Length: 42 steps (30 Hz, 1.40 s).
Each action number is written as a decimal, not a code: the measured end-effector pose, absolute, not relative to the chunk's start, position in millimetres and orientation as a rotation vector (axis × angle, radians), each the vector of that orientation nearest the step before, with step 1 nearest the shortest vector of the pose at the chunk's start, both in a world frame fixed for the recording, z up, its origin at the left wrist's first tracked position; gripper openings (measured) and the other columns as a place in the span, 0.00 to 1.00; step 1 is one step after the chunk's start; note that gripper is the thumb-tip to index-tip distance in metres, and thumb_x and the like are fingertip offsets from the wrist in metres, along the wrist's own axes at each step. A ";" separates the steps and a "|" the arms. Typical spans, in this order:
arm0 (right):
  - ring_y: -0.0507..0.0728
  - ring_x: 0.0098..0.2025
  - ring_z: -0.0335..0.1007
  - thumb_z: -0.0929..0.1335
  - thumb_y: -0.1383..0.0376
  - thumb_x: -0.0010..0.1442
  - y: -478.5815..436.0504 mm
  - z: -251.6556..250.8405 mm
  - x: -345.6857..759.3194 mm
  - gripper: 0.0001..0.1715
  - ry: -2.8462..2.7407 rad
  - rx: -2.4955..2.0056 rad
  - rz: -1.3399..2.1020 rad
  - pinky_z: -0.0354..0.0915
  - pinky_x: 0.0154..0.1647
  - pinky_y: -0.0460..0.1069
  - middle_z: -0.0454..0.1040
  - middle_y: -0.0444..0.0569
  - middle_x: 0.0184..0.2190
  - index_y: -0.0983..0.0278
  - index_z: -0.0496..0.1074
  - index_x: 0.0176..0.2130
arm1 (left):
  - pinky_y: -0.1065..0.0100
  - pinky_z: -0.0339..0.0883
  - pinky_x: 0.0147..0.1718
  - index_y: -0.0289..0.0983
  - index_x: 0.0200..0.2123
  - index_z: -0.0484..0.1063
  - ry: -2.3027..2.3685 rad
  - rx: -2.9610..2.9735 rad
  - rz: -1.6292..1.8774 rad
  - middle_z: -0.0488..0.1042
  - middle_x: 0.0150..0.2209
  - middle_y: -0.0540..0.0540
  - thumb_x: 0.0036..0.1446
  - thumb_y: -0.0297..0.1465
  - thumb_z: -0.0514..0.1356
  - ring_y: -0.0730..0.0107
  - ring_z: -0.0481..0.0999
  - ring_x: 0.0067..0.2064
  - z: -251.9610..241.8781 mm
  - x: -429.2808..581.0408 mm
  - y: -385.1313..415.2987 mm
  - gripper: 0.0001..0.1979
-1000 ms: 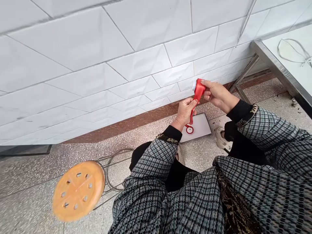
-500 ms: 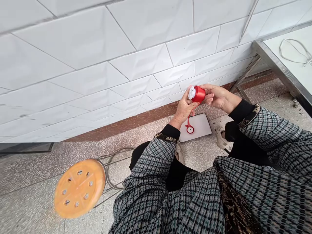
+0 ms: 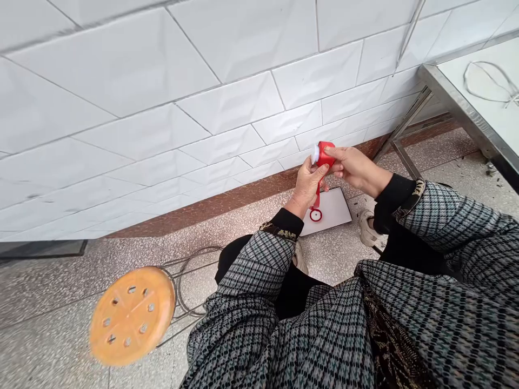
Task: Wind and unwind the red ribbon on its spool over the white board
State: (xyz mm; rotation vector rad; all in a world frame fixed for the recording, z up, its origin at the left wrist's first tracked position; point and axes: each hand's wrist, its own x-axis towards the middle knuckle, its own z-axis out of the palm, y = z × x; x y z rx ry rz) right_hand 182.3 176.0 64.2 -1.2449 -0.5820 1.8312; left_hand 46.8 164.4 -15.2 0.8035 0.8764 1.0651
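In front of the wall, both hands are on a roll of red satin ribbon (image 3: 325, 153) with a white disc-like end (image 3: 315, 155). My left hand (image 3: 307, 183) is closed around the roll from below and the left. My right hand (image 3: 357, 168) is closed too, its thumb pressed on the red ribbon at the right side; its other fingers are partly hidden beneath. A strip of red ribbon (image 3: 317, 195) hangs below the roll. It runs down towards a red-rimmed white spool (image 3: 315, 215), which lies over a white board (image 3: 334, 210) on the floor.
A round orange stool (image 3: 130, 316) with wire legs is at the lower left. On the right, a metal-edged table (image 3: 458, 92) carries a loop of pale cord (image 3: 488, 84). White wall tiles (image 3: 227, 108) rise ahead, above speckled flooring (image 3: 194, 237).
My right hand has moved left and its thumb now presses onto the ribbon roll. The roll has shifted slightly left, and the hanging ribbon strip looks wider.
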 end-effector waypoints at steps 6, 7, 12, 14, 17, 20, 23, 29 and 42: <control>0.40 0.12 0.49 0.63 0.71 0.79 193.2 72.1 195.1 0.13 -0.249 -1.237 1.964 0.49 0.11 0.34 0.69 0.39 0.22 0.67 0.70 0.39 | 0.72 0.65 0.18 0.40 0.66 0.67 0.937 0.880 1.055 0.73 0.26 0.58 0.51 0.38 0.77 0.81 0.61 0.18 -20.8 46.5 168.4 0.41; 0.41 0.12 0.49 0.63 0.70 0.79 194.3 71.9 196.8 0.12 -0.233 -1.232 2.002 0.49 0.11 0.34 0.69 0.39 0.22 0.66 0.70 0.40 | 0.72 0.65 0.18 0.41 0.68 0.64 0.940 0.898 1.050 0.75 0.27 0.57 0.51 0.37 0.77 0.81 0.62 0.18 -21.8 44.3 170.4 0.44; 0.42 0.12 0.46 0.64 0.70 0.77 197.5 66.1 204.2 0.08 -0.218 -1.213 2.180 0.50 0.09 0.35 0.68 0.39 0.23 0.65 0.71 0.43 | 0.71 0.67 0.20 0.46 0.69 0.67 0.924 0.955 1.003 0.78 0.33 0.51 0.45 0.32 0.80 0.78 0.68 0.20 -20.8 32.5 177.7 0.49; 0.42 0.12 0.46 0.66 0.70 0.76 198.2 64.4 206.7 0.06 -0.234 -1.221 2.224 0.50 0.09 0.35 0.66 0.38 0.22 0.65 0.72 0.43 | 0.71 0.68 0.19 0.45 0.66 0.69 0.906 0.981 0.997 0.78 0.34 0.51 0.42 0.32 0.81 0.78 0.69 0.21 -19.1 29.6 177.7 0.48; 0.41 0.13 0.45 0.67 0.69 0.75 195.3 65.3 207.4 0.06 -0.285 -1.222 2.236 0.49 0.10 0.35 0.65 0.38 0.23 0.65 0.72 0.42 | 0.72 0.68 0.19 0.43 0.62 0.71 0.909 1.008 1.003 0.78 0.35 0.50 0.40 0.34 0.82 0.78 0.69 0.21 -17.9 27.9 175.3 0.45; 0.42 0.14 0.47 0.69 0.68 0.75 186.8 68.5 202.6 0.07 -0.399 -1.219 2.170 0.50 0.11 0.36 0.66 0.38 0.23 0.65 0.72 0.40 | 0.72 0.68 0.19 0.43 0.58 0.72 0.914 0.992 1.026 0.77 0.34 0.51 0.43 0.38 0.81 0.80 0.68 0.21 -18.1 28.1 173.1 0.40; 0.44 0.17 0.54 0.72 0.67 0.72 177.9 68.7 194.4 0.08 -0.597 -1.245 2.034 0.55 0.13 0.38 0.70 0.41 0.23 0.66 0.73 0.38 | 0.72 0.67 0.19 0.43 0.56 0.72 0.899 0.932 1.050 0.75 0.31 0.53 0.48 0.43 0.79 0.81 0.65 0.20 -17.3 28.8 172.7 0.34; 0.45 0.18 0.53 0.76 0.68 0.68 180.2 65.5 188.8 0.14 -0.725 -1.247 1.849 0.50 0.15 0.39 0.65 0.39 0.18 0.66 0.71 0.32 | 0.72 0.68 0.20 0.42 0.56 0.71 0.930 0.887 1.063 0.75 0.27 0.56 0.49 0.42 0.79 0.79 0.67 0.21 -9.8 32.3 172.3 0.34; 0.44 0.17 0.43 0.73 0.66 0.69 185.1 90.0 200.5 0.10 -0.621 -1.054 2.144 0.44 0.14 0.39 0.59 0.34 0.21 0.63 0.68 0.40 | 0.70 0.67 0.21 0.44 0.62 0.73 0.935 1.009 1.076 0.76 0.30 0.53 0.44 0.37 0.82 0.74 0.74 0.21 9.8 21.2 168.3 0.42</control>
